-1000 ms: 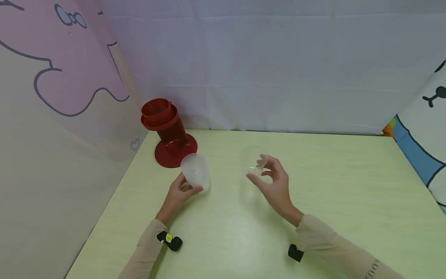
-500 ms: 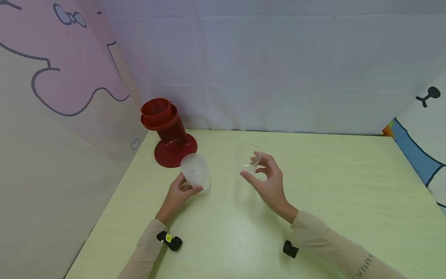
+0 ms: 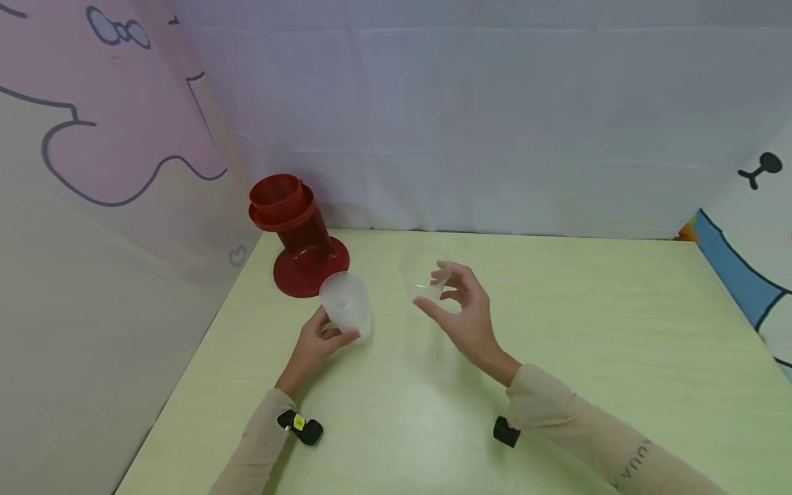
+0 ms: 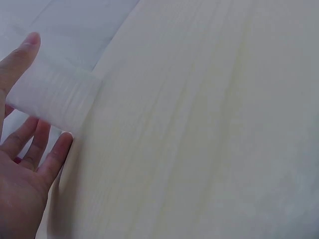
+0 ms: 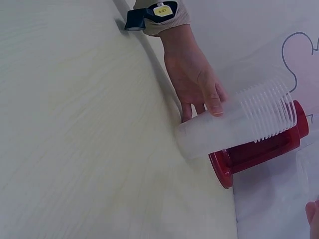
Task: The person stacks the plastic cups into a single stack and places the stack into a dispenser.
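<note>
In the head view my left hand (image 3: pixel 314 350) grips a stack of clear plastic cups (image 3: pixel 345 302) low on its side, thumb on the near side. The right wrist view shows the nested rims of the stack (image 5: pixel 234 122) and its base low by the tabletop; the left wrist view has my thumb and fingers (image 4: pixel 52 154) on either side of it. My right hand (image 3: pixel 465 316) holds a single clear plastic cup (image 3: pixel 423 271) between thumb and fingers, right of the stack. Only the fingertips of that hand (image 5: pixel 313 219) show at the right wrist view's edge.
A red two-tiered stand (image 3: pixel 303 234) with a round base rises at the table's back left, just behind the cup stack. Pale fabric walls (image 3: pixel 495 124) enclose the back and sides of the light wooden table (image 3: pixel 588 309).
My right hand has moved left and slightly away from me with the single cup, closer to the stack. The left hand and its cup stack have stayed in place.
</note>
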Motion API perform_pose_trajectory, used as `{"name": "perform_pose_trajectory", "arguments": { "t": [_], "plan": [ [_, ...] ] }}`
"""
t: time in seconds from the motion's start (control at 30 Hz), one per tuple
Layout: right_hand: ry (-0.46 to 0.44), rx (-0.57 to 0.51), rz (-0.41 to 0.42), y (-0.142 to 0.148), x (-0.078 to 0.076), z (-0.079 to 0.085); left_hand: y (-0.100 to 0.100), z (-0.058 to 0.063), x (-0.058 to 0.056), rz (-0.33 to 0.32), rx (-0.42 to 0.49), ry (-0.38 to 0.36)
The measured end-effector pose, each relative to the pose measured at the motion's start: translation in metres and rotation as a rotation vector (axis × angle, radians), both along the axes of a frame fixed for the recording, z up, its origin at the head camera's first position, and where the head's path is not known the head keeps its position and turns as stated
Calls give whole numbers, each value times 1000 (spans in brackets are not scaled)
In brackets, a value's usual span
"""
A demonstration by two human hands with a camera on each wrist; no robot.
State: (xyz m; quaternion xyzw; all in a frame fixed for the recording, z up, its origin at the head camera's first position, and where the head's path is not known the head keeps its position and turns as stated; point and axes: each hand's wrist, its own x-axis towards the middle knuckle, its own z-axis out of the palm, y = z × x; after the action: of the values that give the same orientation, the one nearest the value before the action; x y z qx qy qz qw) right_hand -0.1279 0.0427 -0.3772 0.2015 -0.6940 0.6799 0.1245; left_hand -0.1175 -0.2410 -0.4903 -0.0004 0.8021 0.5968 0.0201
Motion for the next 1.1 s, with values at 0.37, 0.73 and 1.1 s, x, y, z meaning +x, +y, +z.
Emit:
{"name": "perform_pose_trajectory", "arguments": {
  "t": [0.37,0.73,1.1],
  "plan": [
    [-33,7,71,-4,-4,11,0,3,0,2,5,-6],
    [-38,0,91,-14,-9,16,0,3,0,-9,5,-13],
    [-31,24,97,-24,-12,25,1,3,1,7,6,-16]
  ]
}}
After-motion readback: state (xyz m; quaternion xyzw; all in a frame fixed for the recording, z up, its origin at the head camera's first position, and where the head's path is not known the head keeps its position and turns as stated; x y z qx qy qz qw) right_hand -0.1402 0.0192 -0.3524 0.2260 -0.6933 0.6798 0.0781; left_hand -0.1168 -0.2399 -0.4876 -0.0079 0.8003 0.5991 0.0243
